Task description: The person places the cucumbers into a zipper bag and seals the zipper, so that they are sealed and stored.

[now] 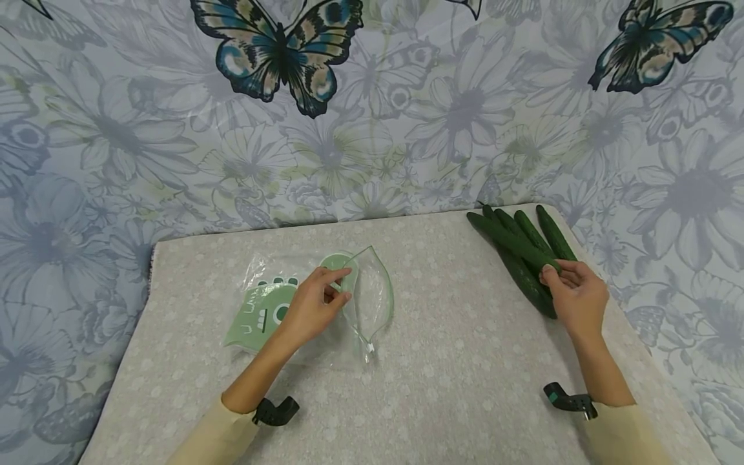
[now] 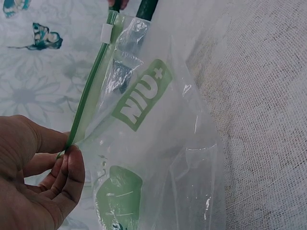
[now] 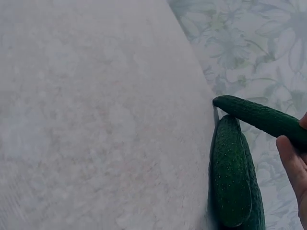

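A clear plastic zip bag point(image 1: 261, 320) with green printing lies left of the table's middle, its green-rimmed mouth spread apart. My left hand point(image 1: 316, 300) is at that mouth; in the left wrist view the thumb and fingers pinch the green zip edge point(image 2: 88, 88), with a white slider point(image 2: 106, 33) farther along it. At the right, my right hand point(image 1: 578, 300) grips the near end of a cucumber point(image 1: 506, 237) lying across the others. The right wrist view shows this held cucumber point(image 3: 259, 116) raised at an angle, its far tip close to another cucumber point(image 3: 231, 172).
Several more cucumbers point(image 1: 530, 287) are bunched at the table's back right corner. A pale patterned cloth point(image 1: 442, 361) covers the table. Behind it hangs a curtain-like backdrop point(image 1: 407, 148) with flowers and butterflies. Black wrist mounts point(image 1: 278, 411) stick out by both sleeves.
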The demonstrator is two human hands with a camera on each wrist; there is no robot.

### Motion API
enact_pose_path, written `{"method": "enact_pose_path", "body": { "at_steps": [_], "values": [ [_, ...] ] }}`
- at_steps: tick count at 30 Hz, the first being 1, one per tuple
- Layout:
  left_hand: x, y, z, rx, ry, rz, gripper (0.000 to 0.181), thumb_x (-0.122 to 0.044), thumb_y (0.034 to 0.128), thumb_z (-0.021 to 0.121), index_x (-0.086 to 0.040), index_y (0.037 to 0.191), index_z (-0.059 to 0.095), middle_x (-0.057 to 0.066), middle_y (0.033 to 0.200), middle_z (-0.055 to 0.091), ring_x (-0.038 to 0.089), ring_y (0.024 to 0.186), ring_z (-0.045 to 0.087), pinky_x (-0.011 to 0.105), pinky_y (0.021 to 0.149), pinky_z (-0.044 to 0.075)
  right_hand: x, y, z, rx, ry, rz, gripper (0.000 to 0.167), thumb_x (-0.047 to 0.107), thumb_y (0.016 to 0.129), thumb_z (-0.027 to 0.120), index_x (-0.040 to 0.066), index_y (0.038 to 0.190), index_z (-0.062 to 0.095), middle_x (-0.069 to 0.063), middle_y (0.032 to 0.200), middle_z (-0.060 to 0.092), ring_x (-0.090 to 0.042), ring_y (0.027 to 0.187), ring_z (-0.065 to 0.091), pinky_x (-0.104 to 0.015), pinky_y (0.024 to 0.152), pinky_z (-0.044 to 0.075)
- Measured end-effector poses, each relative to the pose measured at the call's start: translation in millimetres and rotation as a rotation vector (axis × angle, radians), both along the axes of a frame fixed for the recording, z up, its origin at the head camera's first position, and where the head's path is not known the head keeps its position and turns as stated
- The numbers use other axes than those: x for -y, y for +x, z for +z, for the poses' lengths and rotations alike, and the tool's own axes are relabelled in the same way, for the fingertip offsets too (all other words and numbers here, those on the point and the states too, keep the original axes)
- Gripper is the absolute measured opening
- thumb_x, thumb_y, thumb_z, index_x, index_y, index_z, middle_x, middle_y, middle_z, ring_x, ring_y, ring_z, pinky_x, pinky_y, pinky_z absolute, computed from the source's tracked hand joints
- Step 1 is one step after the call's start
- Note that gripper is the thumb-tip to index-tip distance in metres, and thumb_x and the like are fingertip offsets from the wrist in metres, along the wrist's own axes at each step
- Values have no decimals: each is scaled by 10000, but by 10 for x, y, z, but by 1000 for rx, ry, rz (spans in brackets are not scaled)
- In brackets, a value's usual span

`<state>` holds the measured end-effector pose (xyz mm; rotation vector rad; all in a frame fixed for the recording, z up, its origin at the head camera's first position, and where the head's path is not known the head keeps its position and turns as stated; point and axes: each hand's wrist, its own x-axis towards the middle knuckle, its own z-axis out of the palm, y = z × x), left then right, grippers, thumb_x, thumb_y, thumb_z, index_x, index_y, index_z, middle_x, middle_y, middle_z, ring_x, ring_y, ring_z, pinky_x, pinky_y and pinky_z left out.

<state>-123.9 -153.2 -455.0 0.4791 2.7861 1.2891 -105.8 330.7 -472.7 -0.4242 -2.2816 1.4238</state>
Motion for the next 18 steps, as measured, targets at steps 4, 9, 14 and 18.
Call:
{"method": "enact_pose_path", "body": {
  "at_steps": [4, 9, 14, 18],
  "values": [
    [9, -4, 8, -2, 0, -4, 504, -143, 1008, 767, -91, 1495, 648, 114, 1212, 645, 133, 847, 696, 259, 712, 573, 5, -45, 35, -74, -213, -7, 214, 159, 1008, 758, 38, 1181, 723, 168, 820, 768, -6, 702, 773, -111, 737, 602],
    [33, -12, 24, -10, 2, 0, 500, -141, 1008, 765, -89, 1492, 650, 118, 1209, 643, 145, 858, 699, 263, 716, 575, 20, -26, 104, -93, -410, 20, 180, 93, 984, 780, 36, 1144, 721, 48, 841, 791, -86, 703, 796, -141, 773, 621],
    [40, -27, 34, -6, 1, 2, 494, -140, 1011, 760, -93, 1490, 652, 122, 1218, 643, 156, 871, 707, 265, 724, 575, 43, 34, 176, -78, -483, 94, 153, 85, 988, 777, 28, 1115, 713, 33, 861, 820, -101, 715, 806, -174, 808, 634],
    [40, -40, 37, -4, 2, 1, 494, -135, 1011, 758, -86, 1491, 650, 128, 1224, 643, 159, 871, 709, 272, 723, 574, 67, 90, 219, -91, -491, 175, 152, 79, 993, 771, 4, 1114, 717, 24, 877, 836, -118, 737, 816, -193, 835, 638]
  ]
}}
